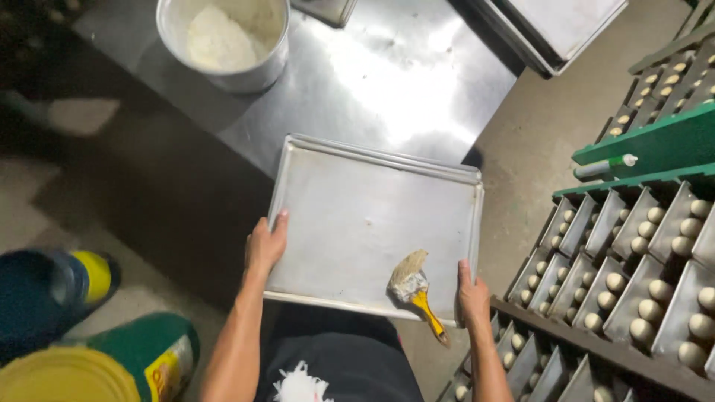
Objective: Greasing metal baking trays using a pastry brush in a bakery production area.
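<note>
We hold a metal baking tray (pixel 357 216) over the steel table's (pixel 402 82) edge: left hand (pixel 264 246) and right hand (pixel 472 296) wrapped on its near corners. Yellow-handled brush (pixel 414 286) lies on it. Flour bucket (pixel 223 37) behind; green rack w/ dough balls (pixel 640 268) at right, concrete floor (pixel 536 141) betw.

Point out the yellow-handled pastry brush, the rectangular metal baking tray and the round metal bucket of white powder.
yellow-handled pastry brush (pixel 414 287): head view, where bristles meet handle.
rectangular metal baking tray (pixel 357 208): head view, bare floor of tray.
round metal bucket of white powder (pixel 253 74): head view, outer wall.
</note>
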